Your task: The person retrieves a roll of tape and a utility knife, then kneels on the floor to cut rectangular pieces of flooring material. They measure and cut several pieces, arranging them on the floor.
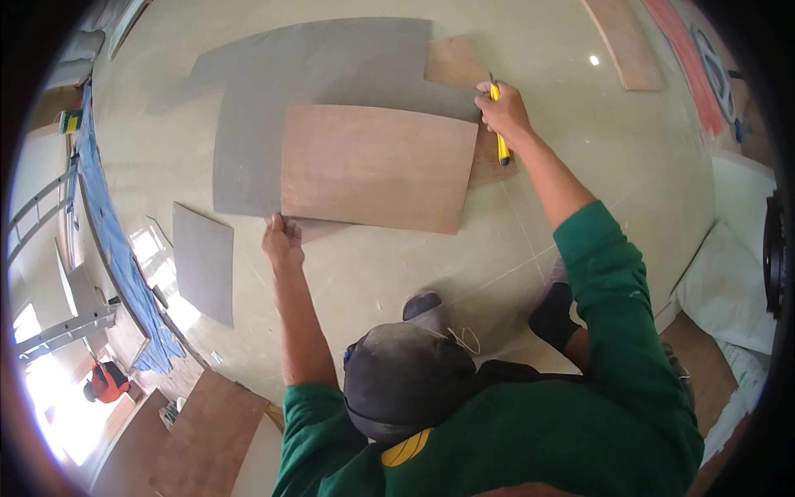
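A brown rectangular sheet [377, 170] lies across a larger grey sheet [248, 157] with a stepped outline, on the floor. My left hand [284, 240] has its fingers closed at the near left corner of the brown sheet, where the grey edge meets it; which layer it grips is hard to tell. In my right hand [503, 109] is a yellow utility knife [502, 147], its point angled away from me. That hand's fingertips are at the right end of the grey sheet. Another brown board [457, 62] shows from beneath on the right.
A smaller grey piece [204, 263] lies to the left. Beyond it run a blue cloth [112, 219] and a metal ladder [66, 331]. A brown board [625, 41] and pink strips [687, 66] lie at the far right. My bent knee [410, 377] is close in front.
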